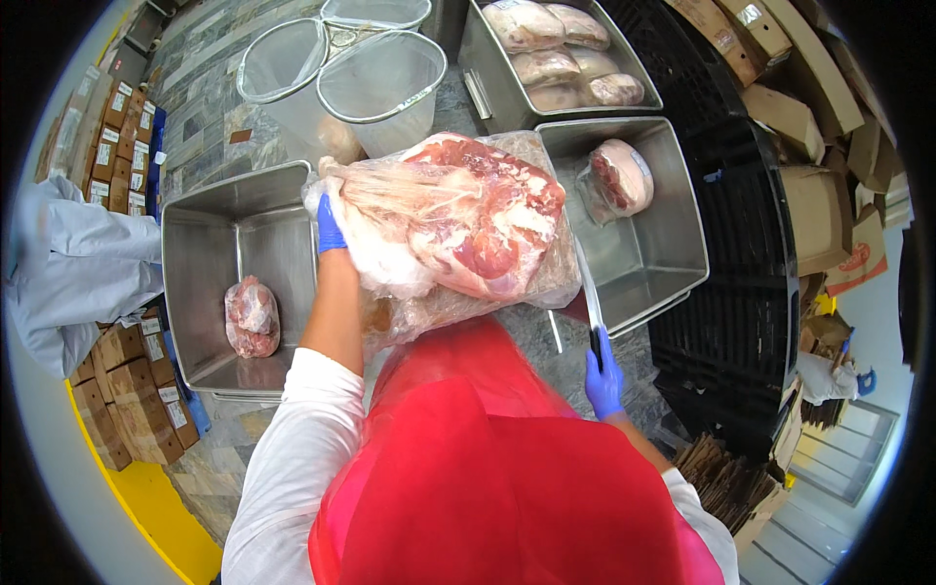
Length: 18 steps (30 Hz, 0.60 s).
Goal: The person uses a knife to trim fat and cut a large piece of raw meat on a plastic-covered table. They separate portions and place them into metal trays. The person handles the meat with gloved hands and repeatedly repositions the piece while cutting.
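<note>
A large raw cut of meat (492, 219), red with white fat, lies in front of me on a block wrapped in clear plastic (429, 322). My left hand (331, 228), in a blue glove, grips its left edge, where pale skin and clear film bunch up; most of the fingers are hidden behind it. In my right hand (604, 378), also gloved in blue, is a knife (590, 290) closed in the fingers by its dark handle. The blade points away from me, just beside the block's right side.
Steel tubs flank the block: the left tub (195, 283) holds one meat piece, the right tub (687, 210) a wrapped one. Behind stand bag-lined bins (385, 83) and a tub of several wrapped pieces (497, 97). Black crates (726, 273) rise at right; a person in white (88, 253) is at left.
</note>
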Motion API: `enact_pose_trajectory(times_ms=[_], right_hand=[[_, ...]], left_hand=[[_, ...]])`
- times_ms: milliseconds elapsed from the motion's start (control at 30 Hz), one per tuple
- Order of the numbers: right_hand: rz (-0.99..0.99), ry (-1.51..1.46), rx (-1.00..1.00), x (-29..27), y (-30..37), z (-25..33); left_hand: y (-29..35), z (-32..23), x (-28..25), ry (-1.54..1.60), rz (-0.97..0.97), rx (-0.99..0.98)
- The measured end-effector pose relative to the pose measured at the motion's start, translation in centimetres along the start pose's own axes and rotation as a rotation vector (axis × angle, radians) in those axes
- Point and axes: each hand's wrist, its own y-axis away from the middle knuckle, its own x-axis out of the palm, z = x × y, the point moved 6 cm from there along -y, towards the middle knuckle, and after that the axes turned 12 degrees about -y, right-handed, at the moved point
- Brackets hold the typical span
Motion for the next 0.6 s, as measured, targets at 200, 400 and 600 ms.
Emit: enact_pose_trajectory(times_ms=[200, 400, 600], right_hand=[[0.074, 0.051, 0.252, 8.5, -11.5, -3.0], [-0.003, 0.183, 0.002, 9.8, -17.5, -2.0], [0.181, -0.233, -0.511, 9.0, -22.7, 20.6]], left_hand=[[3.1, -3.5, -1.1, 0.033, 0.271, -0.092], [6.6, -9.5, -3.8, 0.083, 0.484, 0.023], [12.0, -9.5, -6.2, 0.030, 0.333, -0.230]])
